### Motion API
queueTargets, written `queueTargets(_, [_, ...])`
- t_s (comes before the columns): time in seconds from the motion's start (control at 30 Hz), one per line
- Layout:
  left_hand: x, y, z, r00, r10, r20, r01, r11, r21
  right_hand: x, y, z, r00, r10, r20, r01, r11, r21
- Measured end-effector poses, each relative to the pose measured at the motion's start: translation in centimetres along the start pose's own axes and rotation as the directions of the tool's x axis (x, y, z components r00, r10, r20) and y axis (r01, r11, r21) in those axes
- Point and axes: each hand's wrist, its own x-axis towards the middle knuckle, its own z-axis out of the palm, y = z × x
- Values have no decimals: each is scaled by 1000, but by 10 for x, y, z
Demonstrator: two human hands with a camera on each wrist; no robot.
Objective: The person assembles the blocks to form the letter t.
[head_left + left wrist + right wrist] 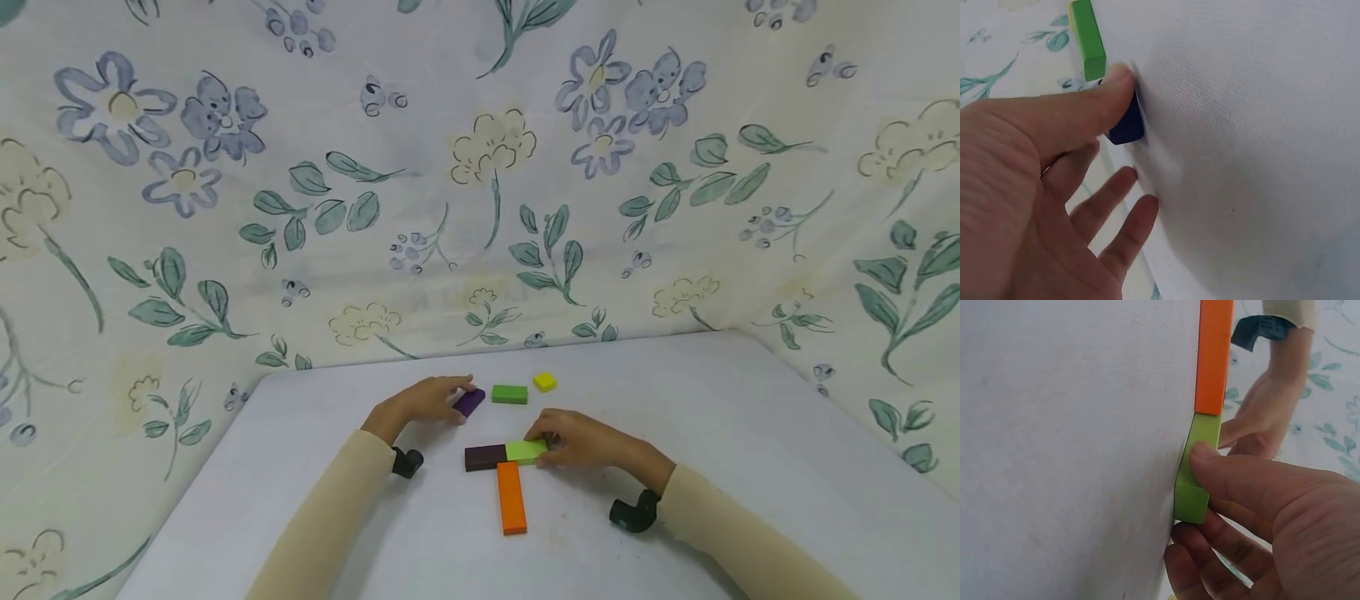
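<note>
While the light green block [527,451] is gripped between thumb and fingers of the right hand [581,437], the purple block [470,402] is pinched by the left hand [427,402], its thumb laid along one side. Whether the purple block rests fully on the worktop [750,417] or is slightly raised cannot be told.

With the orange block [512,498] taken as landmark, the light green block is found across its far end, to the right, and the dark brown block [485,457] is set across the same end, to the left. These two are lined up end to end, their seam roughly above the middle of the orange block's end. Well beyond the orange block, the purple block is held at a slant towards the left, the green block [510,394] is laid nearly straight ahead, and the yellow block [544,382] is placed farther off to the right.

The step in hand appears to be the seating of the light green block. It is best slid flat, with light pressure towards the dark brown block, so that the orange block is not nudged askew. The purple block should be kept low and well clear of the row until the seam is judged straight.
</note>
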Motion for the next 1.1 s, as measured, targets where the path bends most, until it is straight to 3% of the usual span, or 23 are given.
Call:
queueTargets(0.3, [-7, -3, -1, 999, 32, -8, -33, 997, -66, 0, -4, -1, 1000, 5, 10, -5, 1000, -5])
queueTargets(0.57, [-11, -4, 1, 997, 49, -59, -56, 990, -129, 1, -4, 1, 1000, 5, 7, -5, 1000, 0])
queueTargets(0.87, [-19, -7, -3, 989, 45, -141, -65, 988, -138, 0, -6, 2, 1000, 30, 7, -30, 1000, 1])
queueTargets(1.1, [-33, 14, -5, 981, 47, -186, -73, 988, -138, 2, -2, 2, 1000, 27, 9, -27, 1000, 7])
